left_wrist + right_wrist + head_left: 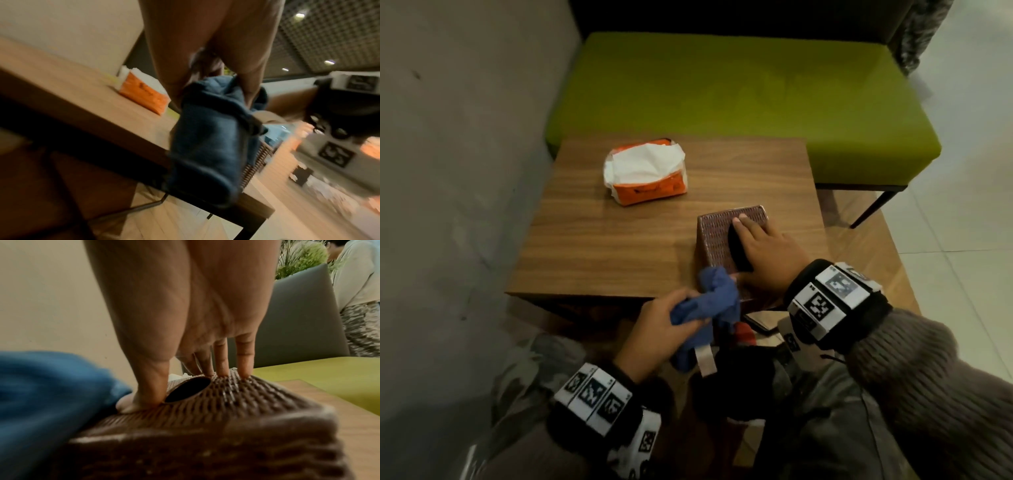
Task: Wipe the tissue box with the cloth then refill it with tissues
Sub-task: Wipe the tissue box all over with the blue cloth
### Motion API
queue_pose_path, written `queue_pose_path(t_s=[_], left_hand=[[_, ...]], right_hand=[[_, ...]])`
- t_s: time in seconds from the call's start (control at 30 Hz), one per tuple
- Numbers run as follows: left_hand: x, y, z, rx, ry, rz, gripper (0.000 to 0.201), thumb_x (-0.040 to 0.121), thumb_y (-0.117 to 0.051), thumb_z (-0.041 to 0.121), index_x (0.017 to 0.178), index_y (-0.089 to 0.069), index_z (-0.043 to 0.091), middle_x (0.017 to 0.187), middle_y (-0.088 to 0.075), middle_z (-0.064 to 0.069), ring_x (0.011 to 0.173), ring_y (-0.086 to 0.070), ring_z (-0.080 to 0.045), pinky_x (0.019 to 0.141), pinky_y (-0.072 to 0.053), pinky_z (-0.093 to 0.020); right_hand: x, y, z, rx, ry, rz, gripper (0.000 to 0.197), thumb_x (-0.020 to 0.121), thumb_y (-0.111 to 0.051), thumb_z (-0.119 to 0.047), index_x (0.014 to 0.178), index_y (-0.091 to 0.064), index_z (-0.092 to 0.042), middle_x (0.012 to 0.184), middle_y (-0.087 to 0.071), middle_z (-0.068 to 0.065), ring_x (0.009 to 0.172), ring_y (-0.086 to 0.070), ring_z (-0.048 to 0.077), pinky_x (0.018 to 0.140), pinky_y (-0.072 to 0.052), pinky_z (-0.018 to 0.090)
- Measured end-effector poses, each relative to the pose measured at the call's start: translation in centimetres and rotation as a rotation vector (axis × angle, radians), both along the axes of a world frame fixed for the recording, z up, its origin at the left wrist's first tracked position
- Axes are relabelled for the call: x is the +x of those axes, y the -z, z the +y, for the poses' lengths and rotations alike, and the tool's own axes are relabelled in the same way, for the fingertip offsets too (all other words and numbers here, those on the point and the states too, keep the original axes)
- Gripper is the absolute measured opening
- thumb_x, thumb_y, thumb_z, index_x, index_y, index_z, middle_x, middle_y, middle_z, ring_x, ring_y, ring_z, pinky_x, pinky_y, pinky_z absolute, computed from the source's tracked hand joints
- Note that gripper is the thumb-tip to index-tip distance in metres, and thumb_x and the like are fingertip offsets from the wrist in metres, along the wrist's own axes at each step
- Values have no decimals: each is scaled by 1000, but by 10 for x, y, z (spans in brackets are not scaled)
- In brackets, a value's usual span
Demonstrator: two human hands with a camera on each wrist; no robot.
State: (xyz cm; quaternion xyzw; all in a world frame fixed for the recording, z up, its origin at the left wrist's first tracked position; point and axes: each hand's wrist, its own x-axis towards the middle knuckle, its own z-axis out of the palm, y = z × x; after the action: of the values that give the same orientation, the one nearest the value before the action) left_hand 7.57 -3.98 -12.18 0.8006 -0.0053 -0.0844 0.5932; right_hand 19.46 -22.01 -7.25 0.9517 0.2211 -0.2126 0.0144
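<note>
Cloth point(719, 298), blue, bunched in L hand point(664, 329); R hand point(767, 253) flat on wicker box point(714, 236).
</note>
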Motion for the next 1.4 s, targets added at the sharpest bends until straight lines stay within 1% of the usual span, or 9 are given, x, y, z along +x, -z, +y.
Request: queue_pose_path(t_s=[0.1,0.23,0.37,0.5,0.63,0.73,0.9,1.07,1.4], left_hand=[[1,3,13,-305,-387,192,6,89,-59,9,88,-62,14,76,-66,3,74,-63,-7,61,-51,-17],[20,-3,47,-481,-624,266,38,92,-48,29,121,-50,3,77,-69,5,70,-65,-6,61,-52,-21],[30,-38,49,-407,-525,60,44,74,-52,21,114,-35,24,106,-50,1,93,-55,-13,73,-47,-28],[68,-50,34,-16,-351,-16,28,89,-48,-2,113,-50,13,87,-55,1,91,-52,-20,59,-44,-15],[104,-42,18,291,-163,-173,15,84,-60,8,99,-60,8,96,-62,-15,92,-58,-28,72,-44,-36],[128,-33,4,493,-156,-238,16,76,-66,13,87,-59,3,87,-56,-20,86,-57,-33,64,-34,-32],[127,-27,-4,472,-90,-198,23,79,-68,15,98,-60,5,93,-66,-17,87,-61,-29,75,-46,-39],[72,-19,2,298,-135,-176,25,77,-68,5,102,-67,11,90,-67,-2,85,-61,-15,71,-44,-25],[131,-34,-2,427,-134,-159,12,78,-64,7,74,-62,-5,72,-64,-25,65,-53,-22,59,-37,-33]], right_hand=[[-4,-3,3,5,30,12,105,82,-58,-64,155,-2,-13,163,-2,5,147,-11,32,114,-22,48],[-6,-6,6,-11,62,-6,104,81,-53,-70,155,-4,-15,163,-6,4,148,-9,29,114,-20,50],[-14,-6,8,-22,88,-44,103,81,-46,-76,155,-9,-13,162,-12,5,147,-12,29,114,-19,52],[-22,-3,11,-6,112,-94,100,82,-40,-78,154,-14,-12,160,-18,7,146,-14,29,115,-15,54],[-18,-2,10,118,152,-14,102,85,-56,-62,154,-4,-7,161,-12,10,149,-8,27,119,-12,46],[-16,-3,15,150,173,33,108,84,-65,-55,153,-1,-3,157,-15,16,146,-15,32,117,-20,41],[-16,0,26,125,203,24,104,85,-63,-54,153,-3,-2,156,-15,20,144,-15,36,116,-19,42],[-13,-2,25,107,195,46,106,84,-63,-55,153,-3,-1,157,-11,20,144,-14,36,115,-20,42],[-18,-4,22,99,189,39,103,87,-58,-58,153,-3,-2,159,-4,19,147,-8,34,117,-15,40]])
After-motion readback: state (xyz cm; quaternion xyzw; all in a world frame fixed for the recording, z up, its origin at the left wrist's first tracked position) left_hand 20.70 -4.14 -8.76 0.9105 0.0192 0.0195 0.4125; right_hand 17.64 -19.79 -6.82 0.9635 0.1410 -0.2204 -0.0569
